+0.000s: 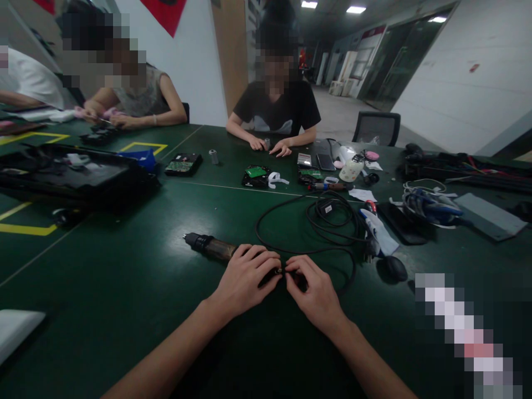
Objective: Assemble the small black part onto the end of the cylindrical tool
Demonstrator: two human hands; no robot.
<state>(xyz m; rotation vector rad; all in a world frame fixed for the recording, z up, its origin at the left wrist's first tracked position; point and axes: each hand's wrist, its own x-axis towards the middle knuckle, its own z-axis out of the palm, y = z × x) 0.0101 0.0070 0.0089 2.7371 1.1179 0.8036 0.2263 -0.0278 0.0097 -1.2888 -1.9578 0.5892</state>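
It's dim in here: the ceiling lights (356,9) burn small and white far back, while the green table (137,321) sinks nearly to black along its near edge. One hazy patch of glare lies on the tabletop around the tip of the screwdriver (216,249). Shadow pools under the left hand (247,277) and right hand (313,288), swallowing fine detail between them. Toward the table's left edge, the black tray (83,194) looks soft and murky. Pale walls (449,72) lean and stretch sideways, and coarse square blocks (477,338) blot out the table's near right.
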